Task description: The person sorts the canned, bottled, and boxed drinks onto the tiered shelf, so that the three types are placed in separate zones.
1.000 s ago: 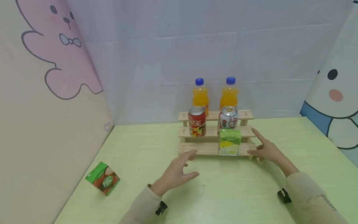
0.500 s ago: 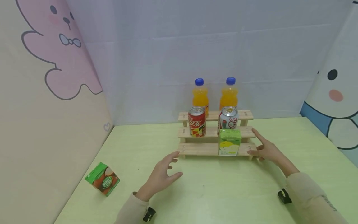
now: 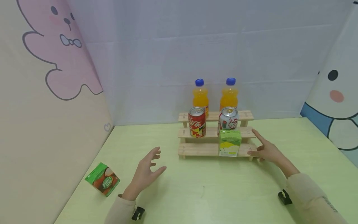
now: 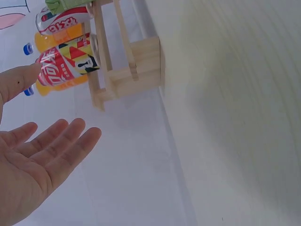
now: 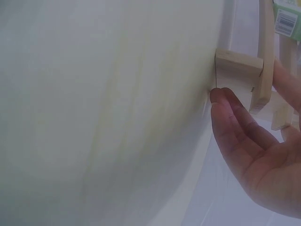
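Note:
A three-tier wooden shelf (image 3: 199,149) stands at the back of the table. Its top tier bears two bottles of orange drink (image 3: 200,97) with blue caps. On the middle tier are a red cola can (image 3: 197,123) and a silver cola can (image 3: 228,118). A green drink carton (image 3: 230,143) with a yellow fruit picture sits on the lowest tier. My right hand (image 3: 267,151) holds the shelf's right end, index finger extended to the middle tier, thumb on the lowest. My left hand (image 3: 145,172), fingers spread and holding nothing, hovers over the table left of the shelf.
A green and brown drink carton (image 3: 104,180) lies on the light green table (image 3: 218,196) at the left, near the left wall sheet (image 3: 56,140). Behind the shelf hangs a pale curtain (image 3: 151,62).
My left hand has moved left, away from the front of the shelf and closer to the green and brown carton. My right hand stays at the shelf's end.

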Motion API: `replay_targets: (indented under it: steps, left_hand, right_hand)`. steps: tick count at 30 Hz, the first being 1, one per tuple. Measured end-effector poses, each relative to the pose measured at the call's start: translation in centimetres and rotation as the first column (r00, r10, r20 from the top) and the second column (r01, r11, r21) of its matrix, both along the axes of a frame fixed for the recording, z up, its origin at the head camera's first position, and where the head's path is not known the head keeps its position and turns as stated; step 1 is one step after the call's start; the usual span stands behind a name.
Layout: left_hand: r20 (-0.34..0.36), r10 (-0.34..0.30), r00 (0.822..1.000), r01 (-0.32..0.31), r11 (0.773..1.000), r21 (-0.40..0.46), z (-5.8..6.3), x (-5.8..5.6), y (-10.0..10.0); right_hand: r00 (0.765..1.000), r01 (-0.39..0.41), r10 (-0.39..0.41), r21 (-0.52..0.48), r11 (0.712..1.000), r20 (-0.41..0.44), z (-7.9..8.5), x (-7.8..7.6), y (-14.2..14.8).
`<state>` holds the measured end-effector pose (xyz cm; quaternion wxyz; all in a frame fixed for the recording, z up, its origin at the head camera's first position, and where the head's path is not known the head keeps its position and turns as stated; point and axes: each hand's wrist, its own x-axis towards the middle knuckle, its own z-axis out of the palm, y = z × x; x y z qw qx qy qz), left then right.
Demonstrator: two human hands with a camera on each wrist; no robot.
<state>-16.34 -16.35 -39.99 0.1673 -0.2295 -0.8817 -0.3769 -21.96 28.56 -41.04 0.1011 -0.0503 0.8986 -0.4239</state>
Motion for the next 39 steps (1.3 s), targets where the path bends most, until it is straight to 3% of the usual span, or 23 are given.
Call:
replay_targets:
  steps: [9, 16, 29, 39]
  left_hand:
    - [-0.06, 0.075, 0.995, -0.074, 0.997, 0.02, 0.3, 0.1, -2.3]
    - [-0.086, 0.15, 0.985, -0.144, 0.987, 0.07, 1.2, 0.4, -4.6]
    - [0.012, 0.276, 0.961, -0.274, 0.949, 0.153, 2.8, 1.7, -7.9]
    - [0.018, 0.407, 0.913, -0.402, 0.894, 0.196, 3.5, 2.7, -10.0]
  right_hand:
    - [1.0, -0.003, 0.003, 0.004, 1.0, 0.0, 0.0, 0.0, -0.1]
    - [1.0, -0.002, 0.002, 0.014, 1.0, -0.003, -0.1, -0.1, 0.0]
    - [1.0, -0.012, 0.012, 0.028, 1.0, -0.006, 0.1, 0.1, 0.0]
    - [1.0, -0.01, 0.01, 0.037, 0.999, -0.001, 0.0, 0.0, 0.0]
